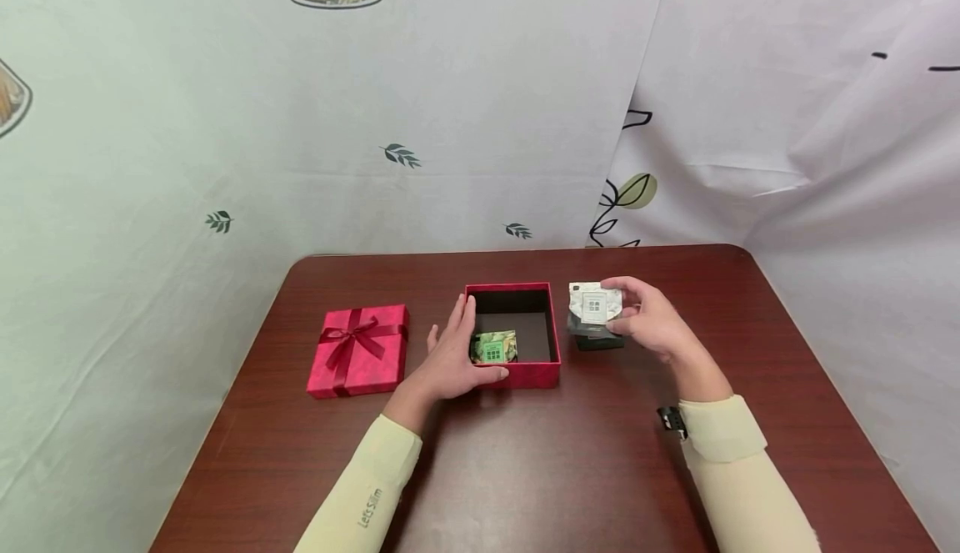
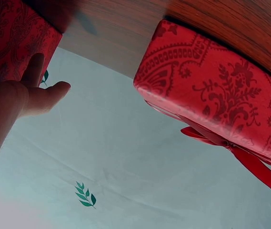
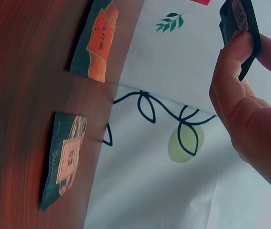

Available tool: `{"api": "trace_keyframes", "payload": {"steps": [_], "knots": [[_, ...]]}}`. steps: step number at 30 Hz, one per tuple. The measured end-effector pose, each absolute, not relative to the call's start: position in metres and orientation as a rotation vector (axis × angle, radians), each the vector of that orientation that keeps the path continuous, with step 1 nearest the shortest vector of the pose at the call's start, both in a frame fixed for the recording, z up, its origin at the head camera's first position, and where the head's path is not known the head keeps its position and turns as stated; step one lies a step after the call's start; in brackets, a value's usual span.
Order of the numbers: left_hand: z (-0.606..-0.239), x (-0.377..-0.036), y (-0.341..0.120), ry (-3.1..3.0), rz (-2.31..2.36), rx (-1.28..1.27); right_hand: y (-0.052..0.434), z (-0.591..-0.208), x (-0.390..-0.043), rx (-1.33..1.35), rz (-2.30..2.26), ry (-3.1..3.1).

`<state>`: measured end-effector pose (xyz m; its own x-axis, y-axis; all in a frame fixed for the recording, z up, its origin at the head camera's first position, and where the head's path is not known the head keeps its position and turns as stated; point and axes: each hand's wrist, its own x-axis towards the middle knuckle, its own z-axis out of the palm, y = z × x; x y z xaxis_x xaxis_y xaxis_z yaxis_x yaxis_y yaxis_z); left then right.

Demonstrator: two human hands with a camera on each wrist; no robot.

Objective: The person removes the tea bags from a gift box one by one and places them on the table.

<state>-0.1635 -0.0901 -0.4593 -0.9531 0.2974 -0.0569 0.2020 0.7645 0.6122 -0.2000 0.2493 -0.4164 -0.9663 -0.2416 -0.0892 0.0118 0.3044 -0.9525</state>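
Observation:
A red gift box with a dark inside stands without its lid at the middle of the table. In its front left corner lies a green-labelled sachet. My left hand rests on the box's left side with straight fingers, its thumb by the front wall. To the right of the box, my right hand pinches a white-and-dark sachet by its right edge, above the table. The right wrist view shows the dark back of this sachet with a barcode. A dark sachet lies under it.
The red lid with a ribbon bow lies left of the box. In the right wrist view, an orange-labelled sachet and a pink-labelled sachet lie on the table. A patterned white cloth hangs behind.

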Motion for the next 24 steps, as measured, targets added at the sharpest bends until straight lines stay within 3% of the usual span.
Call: {"api": "trace_keyframes", "payload": {"steps": [24], "knots": [[-0.461,-0.164,-0.09,2.815,0.959,0.407,0.282,-0.42,-0.195,-0.141,-1.67,2.447]]}}
